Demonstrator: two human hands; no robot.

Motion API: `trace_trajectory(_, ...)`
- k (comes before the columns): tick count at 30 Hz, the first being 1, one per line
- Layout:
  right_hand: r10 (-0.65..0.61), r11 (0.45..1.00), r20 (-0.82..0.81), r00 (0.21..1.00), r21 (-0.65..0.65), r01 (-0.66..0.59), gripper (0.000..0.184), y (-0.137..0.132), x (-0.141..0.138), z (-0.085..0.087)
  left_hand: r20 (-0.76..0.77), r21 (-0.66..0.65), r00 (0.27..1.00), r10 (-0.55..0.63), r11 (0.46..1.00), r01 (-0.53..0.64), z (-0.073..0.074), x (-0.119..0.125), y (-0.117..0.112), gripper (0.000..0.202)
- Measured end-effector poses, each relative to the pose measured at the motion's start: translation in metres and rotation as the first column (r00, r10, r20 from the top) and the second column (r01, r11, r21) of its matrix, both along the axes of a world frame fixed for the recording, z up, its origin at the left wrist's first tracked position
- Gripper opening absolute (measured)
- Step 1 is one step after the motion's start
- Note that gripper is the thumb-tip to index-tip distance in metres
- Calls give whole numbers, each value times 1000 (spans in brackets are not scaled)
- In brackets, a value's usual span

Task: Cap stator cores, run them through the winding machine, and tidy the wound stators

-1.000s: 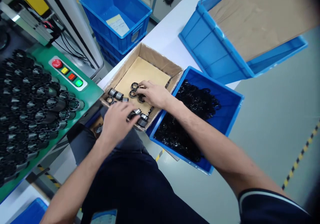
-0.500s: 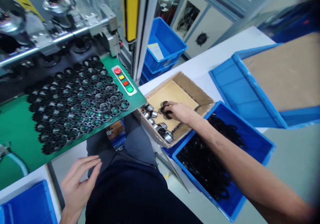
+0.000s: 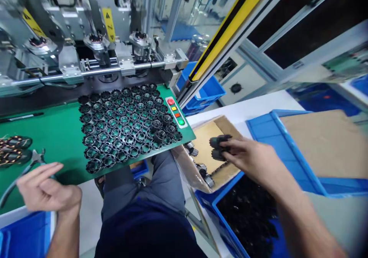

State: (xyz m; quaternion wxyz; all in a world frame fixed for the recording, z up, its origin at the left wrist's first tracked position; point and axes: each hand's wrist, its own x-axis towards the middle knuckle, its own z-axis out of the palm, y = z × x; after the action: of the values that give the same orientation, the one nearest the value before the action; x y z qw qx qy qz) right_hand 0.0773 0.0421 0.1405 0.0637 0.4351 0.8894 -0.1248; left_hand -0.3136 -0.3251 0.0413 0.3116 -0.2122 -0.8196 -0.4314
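My right hand (image 3: 255, 160) grips black toothed plastic rings (image 3: 219, 143) by its fingertips, raised over the cardboard box (image 3: 230, 129). Inside that box, several silver cylinders with black toothed ends (image 3: 205, 173) lie along the left side on a tan sheet. My left hand (image 3: 47, 191) hovers empty at the green worktop's front edge, fingers loosely bent and apart. Close by it lie pliers (image 3: 36, 158), their handles partly hidden by the hand. Many black rings (image 3: 120, 127) stand in rows on the green worktop (image 3: 57, 131), a few stacked at the right.
A control strip with coloured buttons (image 3: 176, 112) sits at the worktop's right corner. Machine fixtures (image 3: 97, 45) line the back. A blue bin of black parts (image 3: 221, 212) stands below my right arm. Copper-wound parts (image 3: 13, 156) lie at far left, above a blue tray (image 3: 27, 235).
My right hand has lifted out of the cardboard box with the black rings. My left hand has moved left toward the pliers. The view has shifted, showing more of the machine.
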Motion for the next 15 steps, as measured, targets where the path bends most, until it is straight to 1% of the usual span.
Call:
trace_trajectory(1, 15, 1000, -86, 996, 12, -14, 31, -8, -14, 20, -59, 19, 998, 5, 1000, -4, -4, -2, 1, 48)
trace_trajectory(3, 76, 997, -215, 974, 50, -67, 30, -22, -56, 56, -179, 47, 984, 3, 999, 5, -12, -6, 0, 47)
trace_trajectory(4, 114, 991, -251, 961, 98, -92, 30, -27, -82, 71, -214, 41, 977, -17, 999, 26, -15, -8, -1, 46)
trace_trajectory(5, 150, 985, -260, 954, 127, -120, 30, -30, -111, 82, -228, 20, 972, -50, 998, 56, -18, -10, -2, 43)
trace_trajectory(6, 176, 979, -259, 950, 149, -141, 30, -31, -140, 89, -228, -11, 969, -91, 996, 91, -19, -12, -2, 40)
trace_trajectory(7, 205, 972, -258, 944, 164, -166, 30, -30, -168, 92, -222, -50, 965, -140, 990, 133, -20, -13, -3, 36)
trace_trajectory(8, 237, 964, -259, 936, 178, -195, 30, -28, -195, 92, -234, -64, 956, -174, 984, 163, -21, -14, -2, 34)
trace_trajectory(10, 309, 943, -246, 919, 202, -263, 35, -22, -239, 83, -291, -44, 935, -205, 979, 201, -24, -16, -1, 33)
trace_trajectory(11, 328, 937, -227, 917, 203, -285, 37, -19, -257, 77, -313, -36, 925, -215, 976, 215, -26, -17, -1, 32)
trace_trajectory(13, 324, 938, -171, 931, 189, -292, 39, -15, -280, 64, -332, 2, 919, -215, 974, 228, -34, -20, -4, 34)
trace_trajectory(14, 306, 944, -139, 942, 175, -281, 38, -15, -288, 60, -271, 9, 932, -241, 967, 253, -39, -23, -8, 36)
trace_trajectory(15, 282, 951, -107, 953, 161, -264, 37, -16, -293, 56, -160, -4, 942, -296, 954, 299, -45, -27, -15, 38)
